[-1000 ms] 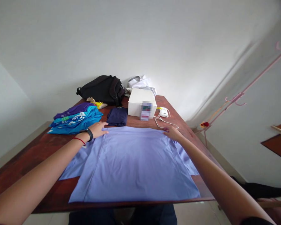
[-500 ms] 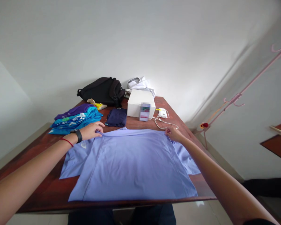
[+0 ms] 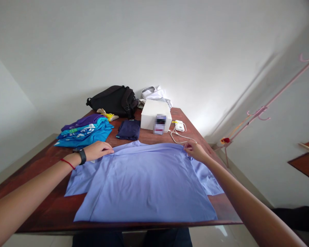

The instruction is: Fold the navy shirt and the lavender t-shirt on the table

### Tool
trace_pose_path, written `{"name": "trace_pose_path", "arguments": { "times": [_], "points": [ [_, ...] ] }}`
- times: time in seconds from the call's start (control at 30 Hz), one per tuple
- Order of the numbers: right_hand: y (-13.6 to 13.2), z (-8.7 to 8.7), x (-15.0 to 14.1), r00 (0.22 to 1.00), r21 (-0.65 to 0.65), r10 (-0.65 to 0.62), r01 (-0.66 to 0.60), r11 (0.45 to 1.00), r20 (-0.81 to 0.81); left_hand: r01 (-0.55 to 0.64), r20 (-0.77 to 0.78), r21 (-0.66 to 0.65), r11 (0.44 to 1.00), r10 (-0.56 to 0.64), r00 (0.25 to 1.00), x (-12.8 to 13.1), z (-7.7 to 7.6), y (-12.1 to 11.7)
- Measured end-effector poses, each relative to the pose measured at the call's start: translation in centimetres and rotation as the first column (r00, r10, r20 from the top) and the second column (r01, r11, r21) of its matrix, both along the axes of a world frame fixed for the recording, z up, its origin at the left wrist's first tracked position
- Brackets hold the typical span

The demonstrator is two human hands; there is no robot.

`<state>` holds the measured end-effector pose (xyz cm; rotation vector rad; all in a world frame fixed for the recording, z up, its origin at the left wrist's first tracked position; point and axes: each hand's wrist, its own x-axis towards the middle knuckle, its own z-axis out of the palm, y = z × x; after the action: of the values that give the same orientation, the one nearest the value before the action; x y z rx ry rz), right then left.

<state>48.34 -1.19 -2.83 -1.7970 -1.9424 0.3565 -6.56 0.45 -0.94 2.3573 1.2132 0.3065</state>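
A light purple-blue shirt (image 3: 149, 185) lies spread on the table, its body folded up so that a straight folded edge runs across the far side. The sleeves show beneath it on both sides, and a bit of collar pokes out beyond the fold. At the fold's left corner, my left hand (image 3: 99, 150) is closed on the fabric; its thumb is mostly hidden. My right hand (image 3: 195, 150) pinches the right corner with its fingertips. A black wristband and a red string circle my left wrist.
On the wooden table (image 3: 48, 209) lie a pile of blue and purple clothes (image 3: 84, 132), a folded navy garment (image 3: 128, 129), a white box (image 3: 154, 111), a white device with a cable (image 3: 179, 125) and a black backpack (image 3: 113, 101). A pink rack (image 3: 280, 99) stands at right.
My left hand has shifted slightly down, its fingers now flatter over the shirt's corner. The folded edge hangs lower on the left, showing more collar. The right hand stays at its corner, shifted slightly.
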Motion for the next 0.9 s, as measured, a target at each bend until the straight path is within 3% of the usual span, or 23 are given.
{"name": "trace_pose_path", "arguments": {
  "times": [0.17, 0.4, 0.53, 0.67, 0.77, 0.9],
  "points": [
    [-4.9, -1.2, 1.2, 0.975, 0.171, 0.082, -0.046, 0.984, -0.208, 0.012, -0.096, 0.166, 0.986, 0.004, 0.995, -0.6, -1.6, -1.1],
    [-10.7, -2.7, 2.6, 0.99, 0.198, 0.031, -0.003, 0.98, -0.14, -0.047, -0.116, 0.348, 0.936, 0.093, 0.989, -2.2, -3.1, -3.8],
    [-12.0, -2.7, 2.9, 0.996, 0.169, 0.065, -0.053, 0.984, -0.062, -0.073, -0.111, 0.376, 0.924, 0.124, 0.986, -2.9, -3.4, -5.7],
    [-12.9, -2.4, 2.5, 0.983, 0.052, 0.182, -0.183, 0.982, 0.03, -0.098, -0.081, 0.416, 0.904, 0.144, 0.986, -2.0, -2.8, -7.0],
    [-13.1, -1.8, 1.9, 0.979, 0.028, 0.196, -0.198, 0.98, 0.052, -0.067, -0.066, 0.43, 0.9, 0.106, 0.992, -0.6, -2.4, -6.6],
    [-13.0, -1.2, 1.4, 0.966, -0.006, 0.233, -0.234, 0.972, 0.108, -0.014, -0.085, 0.399, 0.917, 0.052, 0.995, 0.1, -3.3, -4.9]
  ]
}}
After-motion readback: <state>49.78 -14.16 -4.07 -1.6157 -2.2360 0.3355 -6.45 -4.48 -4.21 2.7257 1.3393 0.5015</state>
